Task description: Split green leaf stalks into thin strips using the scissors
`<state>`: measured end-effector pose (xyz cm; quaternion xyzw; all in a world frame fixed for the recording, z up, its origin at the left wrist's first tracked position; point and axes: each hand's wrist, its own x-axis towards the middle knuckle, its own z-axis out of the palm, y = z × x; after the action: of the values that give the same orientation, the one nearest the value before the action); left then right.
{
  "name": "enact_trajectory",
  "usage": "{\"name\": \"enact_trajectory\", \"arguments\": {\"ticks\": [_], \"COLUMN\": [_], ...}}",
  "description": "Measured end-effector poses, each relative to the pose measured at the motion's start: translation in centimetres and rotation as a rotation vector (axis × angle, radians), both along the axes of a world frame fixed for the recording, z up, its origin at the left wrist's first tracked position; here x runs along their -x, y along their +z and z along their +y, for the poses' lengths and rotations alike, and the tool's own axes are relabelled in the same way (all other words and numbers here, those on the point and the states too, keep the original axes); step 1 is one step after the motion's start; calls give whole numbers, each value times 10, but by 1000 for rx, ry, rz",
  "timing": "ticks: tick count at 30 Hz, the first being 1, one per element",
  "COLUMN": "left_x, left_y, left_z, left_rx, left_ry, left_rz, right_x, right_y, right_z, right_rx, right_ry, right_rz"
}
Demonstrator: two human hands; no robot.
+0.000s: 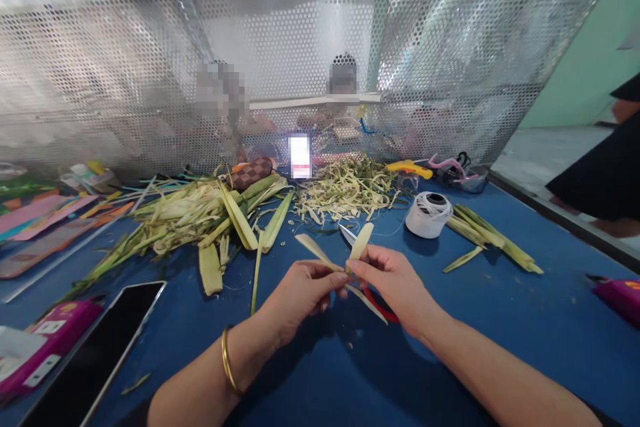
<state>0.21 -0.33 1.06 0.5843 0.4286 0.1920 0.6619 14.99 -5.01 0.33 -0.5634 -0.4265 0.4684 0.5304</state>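
My left hand (313, 290) pinches a pale green leaf strip (317, 250) at the middle of the table. Close against it, my right hand (393, 280) grips a second leaf strip (361, 241) whose end stands up above the fingers. The two strips cross between my fingertips, and one tail slants down toward the lower right. Red-handled scissors (383, 310) lie under my right hand, with the blade tip showing beyond it; whether that hand touches them I cannot tell. A spool of white thread (429, 215) stands beyond my right hand.
Leaf strips (185, 213) are heaped at the left, with a pile of trimmings (347, 190) at the back. More stalks (495, 240) lie right. A phone (100, 353) and purple packets sit at the left front. A perforated metal screen (300, 33) closes the back; people are behind it.
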Motion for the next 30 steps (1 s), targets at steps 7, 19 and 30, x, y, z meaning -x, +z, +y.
{"name": "enact_trajectory", "arguments": {"ticks": [7,19,30], "left_x": [3,1,1], "left_y": [-7,-13,-13], "left_z": [5,7,-1], "left_rx": [169,113,-36], "left_ry": [-99,124,-28], "left_rz": [-68,-186,-59], "right_x": [-6,-7,-11], "right_y": [-13,-10,-9], "right_z": [2,-6,0], "right_rx": [-25,172,33], "right_ry": [-55,337,42], "right_rz": [-131,-423,-111]}}
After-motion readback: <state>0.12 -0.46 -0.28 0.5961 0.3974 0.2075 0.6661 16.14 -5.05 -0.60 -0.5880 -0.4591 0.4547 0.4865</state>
